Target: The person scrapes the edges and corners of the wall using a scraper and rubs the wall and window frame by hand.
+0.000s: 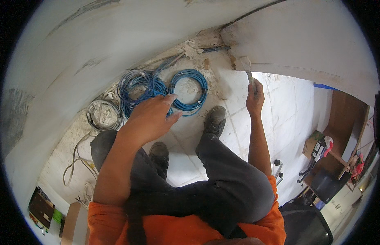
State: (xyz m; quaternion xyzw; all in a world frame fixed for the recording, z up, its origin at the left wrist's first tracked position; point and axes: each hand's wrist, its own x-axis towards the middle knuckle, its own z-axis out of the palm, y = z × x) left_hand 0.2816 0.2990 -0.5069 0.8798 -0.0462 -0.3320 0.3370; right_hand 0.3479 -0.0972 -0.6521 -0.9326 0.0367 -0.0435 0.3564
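Scraper: the thin-bladed tool (250,77) is in the upper right of the frame, blade upward, at the lower left corner of the white wall panel (300,41); whether the blade touches the panel I cannot tell.
Right hand: at right of centre, the hand (255,98) has its grip closed around the scraper's handle, with the forearm rising from the lower right.
Left hand: left of centre, the hand (151,116) shows a spread grip, thumb apart from the fingers, palm down, with nothing seen in it; it overlaps the blue cables in view, and contact is unclear.
Blue cables: a tangled coil (124,87) and a neater ring-shaped coil (203,87) lie side by side, upper left of centre.
Grey cable: a smaller coil (91,118) lies left of the tangled one.
Floor: pale tiles (235,134) fill the middle, with crumbled debris near the upper centre.
Shoes: two dark, dusty shoes (216,118) rest on the tiles, near the centre.
Right edge: a cardboard box (313,143) sits beside a brown cabinet (341,114).
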